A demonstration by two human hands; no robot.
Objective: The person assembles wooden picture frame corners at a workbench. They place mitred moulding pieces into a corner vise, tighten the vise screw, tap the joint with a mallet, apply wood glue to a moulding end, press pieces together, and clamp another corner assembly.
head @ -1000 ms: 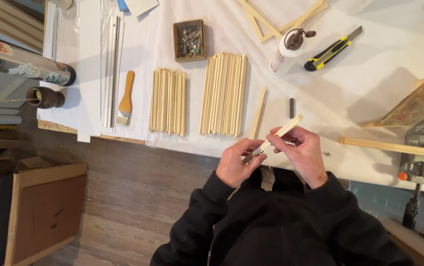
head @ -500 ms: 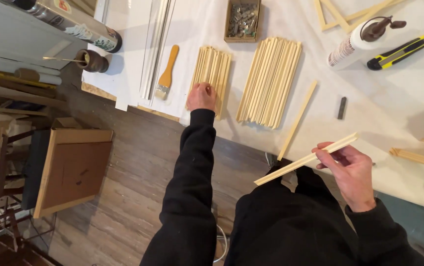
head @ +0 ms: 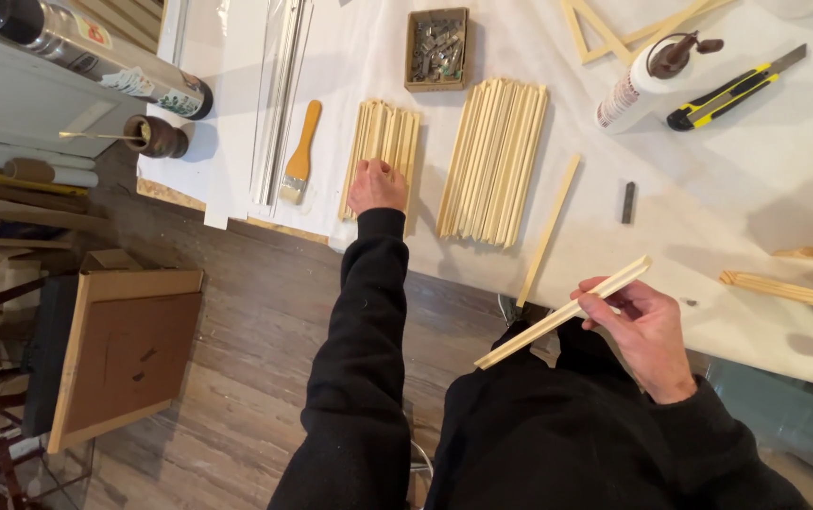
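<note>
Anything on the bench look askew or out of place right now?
Only one loose wooden strip: it lies alone, slanted, beside the stacked strip piles, its near end overhanging the bench edge. Nothing looks spilled or broken.

The person wears a black top with long sleeves (soft, thick cloth with folds). The cuffs end at the wrists. The left hand (head: 377, 186) and right hand (head: 645, 326) are bare, no gloves or rings showing.

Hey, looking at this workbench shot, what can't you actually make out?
Head view:
- Left hand covers the near end of the small stick stack; its fingers' grip is hidden.
- Box contents: too small.
- Wooden triangle: cut by top edge.
- Right hand hides part of the held stick.
</note>
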